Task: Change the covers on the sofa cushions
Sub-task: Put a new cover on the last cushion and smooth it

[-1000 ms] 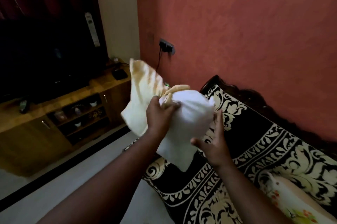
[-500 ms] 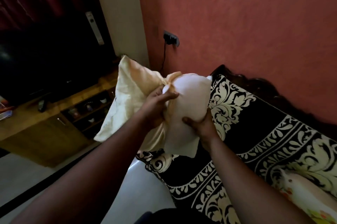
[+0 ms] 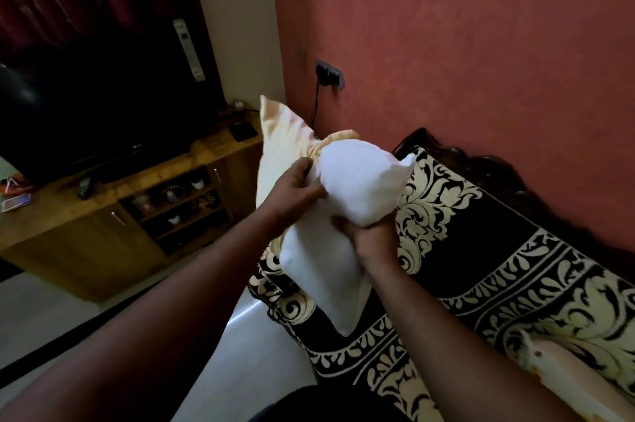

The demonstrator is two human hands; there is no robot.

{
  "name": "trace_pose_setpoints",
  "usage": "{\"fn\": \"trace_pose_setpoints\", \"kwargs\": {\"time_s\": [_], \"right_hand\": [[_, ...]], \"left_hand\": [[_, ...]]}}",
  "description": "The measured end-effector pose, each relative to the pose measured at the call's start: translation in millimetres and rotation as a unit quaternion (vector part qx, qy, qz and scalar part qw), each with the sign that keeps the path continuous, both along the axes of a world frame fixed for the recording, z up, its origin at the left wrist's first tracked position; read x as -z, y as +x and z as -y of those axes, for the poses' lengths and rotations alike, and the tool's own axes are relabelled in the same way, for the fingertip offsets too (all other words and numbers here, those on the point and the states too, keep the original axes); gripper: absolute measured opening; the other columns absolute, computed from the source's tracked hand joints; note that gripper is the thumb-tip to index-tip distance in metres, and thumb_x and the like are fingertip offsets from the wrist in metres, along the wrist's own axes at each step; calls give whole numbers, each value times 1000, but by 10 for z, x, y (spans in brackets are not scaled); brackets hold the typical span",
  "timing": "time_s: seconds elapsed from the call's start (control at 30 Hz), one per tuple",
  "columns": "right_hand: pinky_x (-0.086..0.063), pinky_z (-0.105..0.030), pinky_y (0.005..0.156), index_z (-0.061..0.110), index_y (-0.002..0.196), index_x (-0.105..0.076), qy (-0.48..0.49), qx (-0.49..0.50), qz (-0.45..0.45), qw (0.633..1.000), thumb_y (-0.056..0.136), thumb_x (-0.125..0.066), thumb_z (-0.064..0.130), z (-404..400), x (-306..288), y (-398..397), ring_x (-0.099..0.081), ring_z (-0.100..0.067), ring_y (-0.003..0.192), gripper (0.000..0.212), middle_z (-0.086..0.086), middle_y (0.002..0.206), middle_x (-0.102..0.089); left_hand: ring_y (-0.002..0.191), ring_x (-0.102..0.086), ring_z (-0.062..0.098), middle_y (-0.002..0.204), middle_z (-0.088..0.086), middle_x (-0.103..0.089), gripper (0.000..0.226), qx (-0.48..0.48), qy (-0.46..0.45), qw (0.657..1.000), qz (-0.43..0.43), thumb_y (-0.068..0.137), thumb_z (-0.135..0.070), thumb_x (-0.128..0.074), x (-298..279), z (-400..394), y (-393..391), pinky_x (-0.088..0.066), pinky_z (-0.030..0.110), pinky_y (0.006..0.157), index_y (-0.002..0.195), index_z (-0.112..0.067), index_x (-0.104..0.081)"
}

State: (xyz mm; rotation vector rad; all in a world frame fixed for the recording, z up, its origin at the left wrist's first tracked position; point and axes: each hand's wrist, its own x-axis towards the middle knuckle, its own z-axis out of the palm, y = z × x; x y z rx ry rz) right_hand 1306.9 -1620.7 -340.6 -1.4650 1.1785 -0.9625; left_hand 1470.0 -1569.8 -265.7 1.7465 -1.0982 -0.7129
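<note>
The left hand [image 3: 292,193] is pinching the cream cover [image 3: 280,146] at its mouth while the right hand [image 3: 369,236] is gripping the white cushion [image 3: 347,191], whose long axis is running down toward the person.

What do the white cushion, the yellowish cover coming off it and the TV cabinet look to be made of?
White cushion: plain matte woven cloth over soft filling, bulging where gripped. Yellowish cover: thin fabric with a slight sheen, perhaps satin, bunched in folds. TV cabinet: wood or wood-look laminate, smooth with visible grain.

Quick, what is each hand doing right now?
Left hand: grips the cream cover at its bunched opening.
Right hand: holds the white cushion from below.
</note>
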Motion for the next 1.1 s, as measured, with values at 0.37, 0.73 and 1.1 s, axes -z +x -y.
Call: {"fn": "trace_pose_setpoints", "kwargs": {"time_s": [0.37, 0.73, 1.1], "right_hand": [[-56, -26, 82, 20, 98, -69, -14, 202, 147, 968, 54, -99, 17, 169, -530, -66, -70, -14, 90, 53, 11, 94, -71], [-38, -21, 68, -2, 86, -69, -112, 276, 39, 954, 73, -89, 15, 298, -392, -11, -64, -21, 78, 28, -9, 86, -71], [-62, -39, 83, 12, 108, -70, 192, 248, 229, 922, 65, -91, 32, 586, -531, 130, -74, -18, 83, 51, 0, 98, -75]], "left_hand": [[85, -67, 26, 86, -4, -70, 9, -139, 159, 959, 187, 81, -29, -62, 882, -440, -136, -55, 38, 68, 89, -26, -58], [115, -63, 26, 129, 11, -64, 78, 51, 160, 984, 54, 66, -40, -71, 920, -455, -829, -54, 41, 94, 134, -11, -46], [151, 26, 13, 164, -5, 31, 138, 257, 0, 896, 363, 66, -68, -76, 415, -556, -99, 10, 49, 122, 156, -35, 23]]}}
